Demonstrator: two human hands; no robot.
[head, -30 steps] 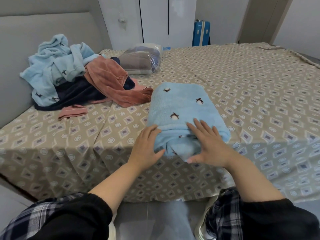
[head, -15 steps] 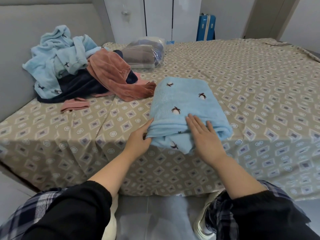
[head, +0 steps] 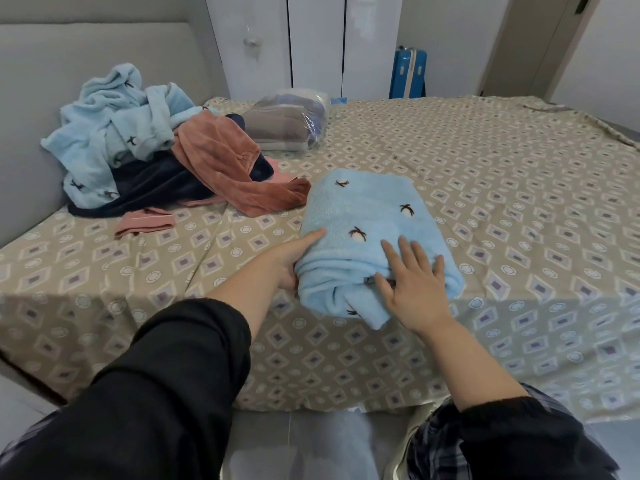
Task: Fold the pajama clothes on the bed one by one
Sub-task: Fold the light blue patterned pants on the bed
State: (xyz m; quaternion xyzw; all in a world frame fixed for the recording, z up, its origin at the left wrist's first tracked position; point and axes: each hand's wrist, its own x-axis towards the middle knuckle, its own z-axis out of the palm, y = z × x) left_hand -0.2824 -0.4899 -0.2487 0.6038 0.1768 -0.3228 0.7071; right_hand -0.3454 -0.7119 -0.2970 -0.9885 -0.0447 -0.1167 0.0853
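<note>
- Folded light-blue pajama piece (head: 367, 216) w/ small dark embroidered motifs lies on bed (head: 485, 174), near edge, roughly centre of view; near end is bunched in loose layers.
- Left hand (head: 294, 254) at the piece's left near edge: one digit lies on top of the fabric, the rest tucked under the fold, so it's gripping that edge.
- Right hand (head: 412, 289) flat on the near end, fingers (head: 405, 251) straight and spread, pressing down, not curled round anything.
- Bed sheet is beige w/ a repeating diamond + circle print, creased at left, draped over the near side.
- Far left, against the grey padded headboard (head: 69, 64): unfolded heap – light-blue pajama (head: 114, 133) on top, navy garment (head: 152, 188) under it, rust-coloured garment (head: 221, 157) trailing right, its end just beside the folded piece.
- Small pink item (head: 145, 221) lies on the sheet near the heap.
- Clear plastic bag (head: 287, 123) of folded grey/brown fabric sits at the far side, right of the heap.
- Room: white wardrobe doors (head: 311, 39) behind the bed, blue suitcase (head: 408, 74) upright beside them, a door (head: 530, 39) at far right.
- Grey floor (head: 294, 445) shows at the bottom between the dark sleeves.
</note>
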